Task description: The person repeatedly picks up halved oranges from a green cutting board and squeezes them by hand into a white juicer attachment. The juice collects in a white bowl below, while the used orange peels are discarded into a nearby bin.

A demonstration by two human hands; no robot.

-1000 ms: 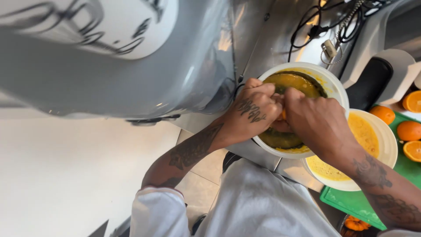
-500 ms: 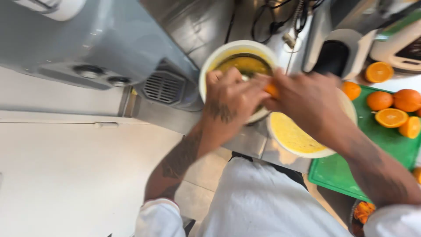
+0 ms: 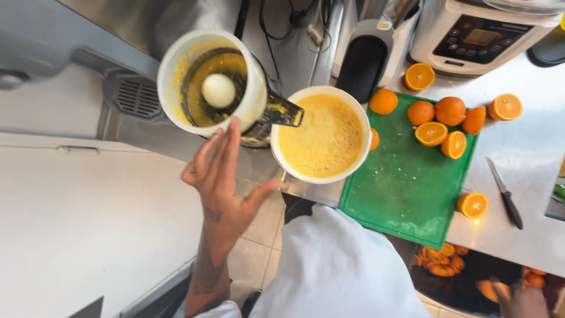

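Left hand: (image 3: pixel 226 188) open, fingers spread, empty, fingertips at juicer (image 3: pixel 212 82) rim
Right hand: (image 3: pixel 527 300) low at frame corner, grip unclear
Juicer: just above left hand, spout pointing right over juice bowl (image 3: pixel 321 135)
Nearer hand: left

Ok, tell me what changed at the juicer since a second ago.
Both hands came off the juicer, and the orange half they pressed there is gone, baring the white reamer cone. The left hand hovers open below; the right hand dropped low right. The juice bowl stays full.
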